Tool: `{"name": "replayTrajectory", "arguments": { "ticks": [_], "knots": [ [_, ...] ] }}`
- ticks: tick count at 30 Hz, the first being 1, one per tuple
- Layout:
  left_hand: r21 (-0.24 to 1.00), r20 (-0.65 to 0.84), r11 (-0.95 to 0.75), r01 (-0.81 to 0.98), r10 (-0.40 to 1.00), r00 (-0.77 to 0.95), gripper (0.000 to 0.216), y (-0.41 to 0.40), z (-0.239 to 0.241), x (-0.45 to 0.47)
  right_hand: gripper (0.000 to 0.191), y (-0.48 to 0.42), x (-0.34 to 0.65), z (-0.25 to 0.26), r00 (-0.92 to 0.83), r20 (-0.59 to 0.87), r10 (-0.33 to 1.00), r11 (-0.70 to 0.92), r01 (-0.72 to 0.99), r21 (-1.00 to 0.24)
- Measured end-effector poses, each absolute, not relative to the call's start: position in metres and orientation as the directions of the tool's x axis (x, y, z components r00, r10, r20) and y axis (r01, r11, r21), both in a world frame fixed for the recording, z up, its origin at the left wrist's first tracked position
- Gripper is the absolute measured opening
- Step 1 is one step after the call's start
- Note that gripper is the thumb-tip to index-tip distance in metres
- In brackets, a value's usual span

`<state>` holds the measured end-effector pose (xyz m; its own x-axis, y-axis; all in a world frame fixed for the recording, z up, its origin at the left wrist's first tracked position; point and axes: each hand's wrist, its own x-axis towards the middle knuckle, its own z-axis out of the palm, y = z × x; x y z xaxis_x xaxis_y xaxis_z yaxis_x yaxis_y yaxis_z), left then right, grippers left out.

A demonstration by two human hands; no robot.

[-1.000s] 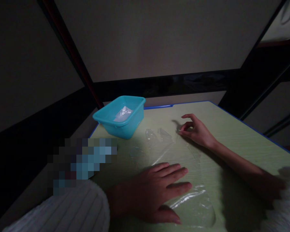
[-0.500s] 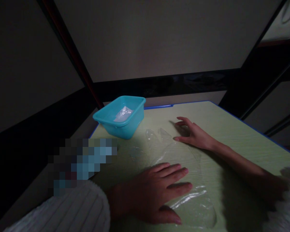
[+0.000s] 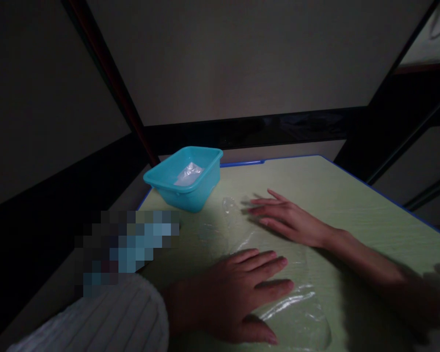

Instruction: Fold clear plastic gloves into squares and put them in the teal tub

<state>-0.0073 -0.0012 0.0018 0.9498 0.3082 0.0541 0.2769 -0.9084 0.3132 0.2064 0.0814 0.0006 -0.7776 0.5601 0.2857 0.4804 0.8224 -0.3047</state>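
A clear disposable plastic glove (image 3: 297,303) lies spread on the table, its fingers pointing away from me. My left hand (image 3: 238,293) rests flat across its middle, fingers stretched out and slightly apart, covering part of it. Over the glove's finger end, my right hand (image 3: 289,220) is open with its fingers extended to the left. Whether the right fingertips touch the plastic I cannot tell. Neither hand grips anything.
A turquoise plastic basin (image 3: 185,188) stands at the table's back left, with a white, shiny plastic packet (image 3: 189,174) inside. A blurred-out bluish object (image 3: 139,247) lies at the left edge. The pale green table (image 3: 352,205) has a blue rim, with a wall behind.
My right hand has moved left and slightly nearer to me, over the glove's fingers, and its fingers have straightened. My left hand stays in place on the glove.
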Motion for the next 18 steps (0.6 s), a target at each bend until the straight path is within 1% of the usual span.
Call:
{"name": "replayTrajectory", "arguments": {
  "ticks": [2,3,7,10,12,14,16,18],
  "knots": [
    [0.305,0.057,-0.913,0.272,0.302,0.952,0.063,-0.001,0.002,-0.007,0.029,0.075,0.199,0.002,-0.84,0.228,0.492,0.86,0.43,-0.274],
    [0.304,0.061,-0.913,0.27,0.302,0.951,0.063,-0.001,0.002,-0.007,0.029,0.075,0.198,0.001,-0.839,0.219,0.497,0.859,0.44,-0.263],
    [0.311,0.066,-0.911,0.271,0.305,0.95,0.062,-0.002,0.001,-0.007,0.031,0.085,0.204,-0.007,-0.72,0.254,0.645,0.764,0.596,-0.248],
    [0.317,0.061,-0.911,0.264,0.298,0.953,0.062,-0.001,0.001,-0.007,0.032,0.091,0.21,-0.012,-0.596,0.282,0.752,0.659,0.701,-0.272],
    [0.317,0.06,-0.911,0.265,0.298,0.953,0.062,-0.001,0.002,-0.007,0.034,0.094,0.209,-0.014,-0.528,0.296,0.796,0.604,0.725,-0.333],
    [0.312,0.05,-0.911,0.269,0.299,0.953,0.062,-0.001,0.003,-0.007,0.033,0.099,0.206,-0.014,-0.472,0.289,0.833,0.553,0.712,-0.433],
    [0.304,0.035,-0.913,0.273,0.297,0.954,0.063,-0.001,0.004,-0.008,0.028,0.108,0.202,-0.013,-0.431,0.254,0.866,0.498,0.691,-0.524],
    [0.294,0.025,-0.915,0.278,0.298,0.954,0.063,-0.001,0.004,-0.008,0.023,0.12,0.196,-0.013,-0.407,0.209,0.889,0.448,0.682,-0.578]
  ]
}}
